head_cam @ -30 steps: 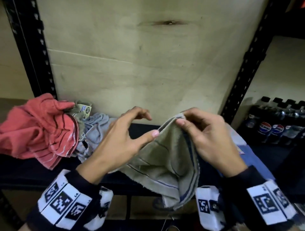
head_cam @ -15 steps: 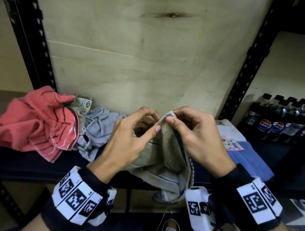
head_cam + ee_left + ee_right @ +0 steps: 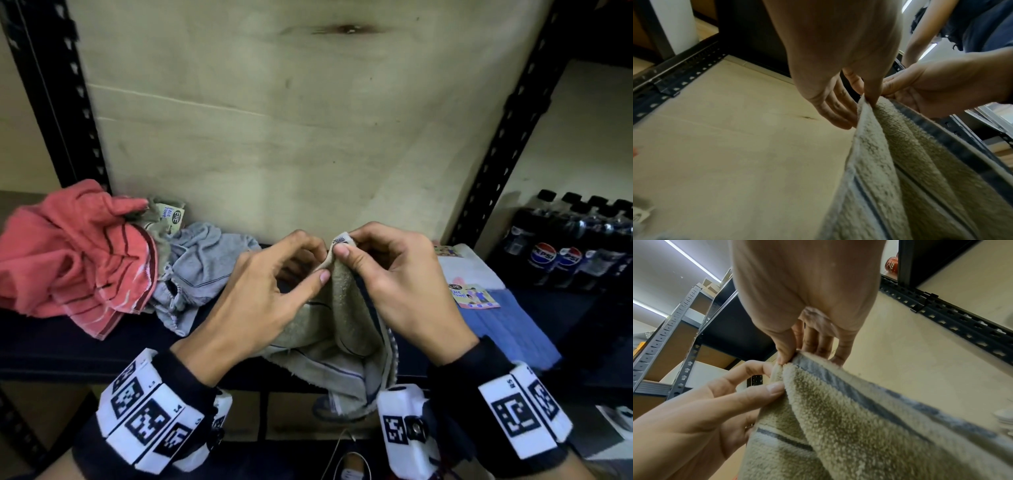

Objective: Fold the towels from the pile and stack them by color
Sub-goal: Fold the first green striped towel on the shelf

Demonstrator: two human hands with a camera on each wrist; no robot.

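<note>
1. Terry cloth, olive-beige with thin dark stripes and a grey-blue band along one edge – that is the towel (image 3: pixel 337 318) held up near the front of the dark shelf (image 3: pixel 68 346), its looped pile coarse and its lower part hanging in soft folds.
2. Left hand (image 3: pixel 270 294) pinches the towel's top corner between thumb and forefinger; the other fingers stay loosely curled behind.
3. Right hand (image 3: pixel 394 281) pinches the same corner from the right, thumb tip beside the left thumb, knuckles raised.
4. Crumpled on the shelf's left lie a coral towel (image 3: pixel 68 253) with dark stripes and a grey towel (image 3: pixel 202 270) – touching each other.
5. Folded blue towel (image 3: pixel 507 329) lies flat at right; cola bottles (image 3: pixel 565 246) stand farther right.
</note>
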